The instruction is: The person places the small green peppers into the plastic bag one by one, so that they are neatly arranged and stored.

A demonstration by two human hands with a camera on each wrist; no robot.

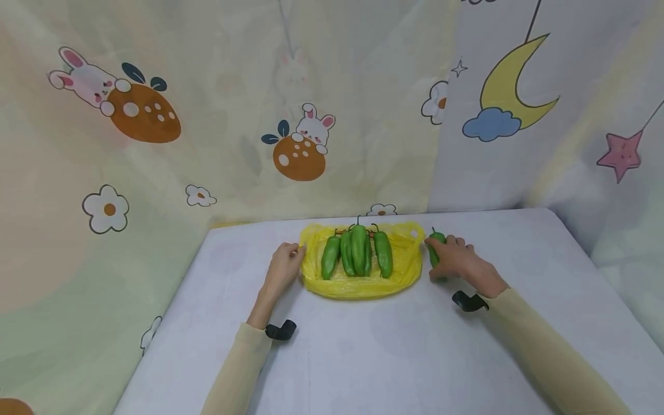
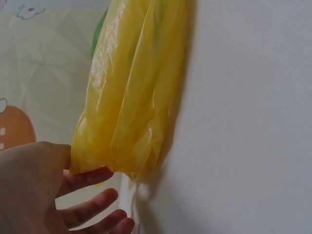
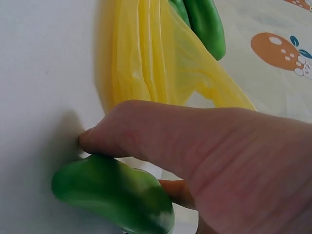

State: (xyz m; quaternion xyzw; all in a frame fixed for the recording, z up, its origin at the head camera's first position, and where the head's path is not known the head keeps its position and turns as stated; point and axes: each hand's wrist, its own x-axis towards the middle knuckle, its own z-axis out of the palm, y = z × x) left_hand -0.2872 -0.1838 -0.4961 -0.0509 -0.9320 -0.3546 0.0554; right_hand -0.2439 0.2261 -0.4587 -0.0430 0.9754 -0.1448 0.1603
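Observation:
A yellow plastic bag (image 1: 363,290) lies spread on the table with several green peppers (image 1: 358,251) side by side on it, stems toward the back. At its left edge, my left hand (image 1: 284,266) pinches the bag between thumb and index finger; in the left wrist view the other fingers hang loosely below the yellow film (image 2: 122,97). Just right of the bag, my right hand (image 1: 459,259) holds a separate green pepper (image 3: 105,190) with the thumb along one side and fingers on the other. In the head view the hand partly covers this pepper.
The table (image 1: 363,351) has a white cover. Behind it hangs a cloth backdrop (image 1: 223,115) printed with rabbits, flowers and a moon. A black strap device (image 1: 280,330) sits on the left wrist, another (image 1: 469,301) on the right.

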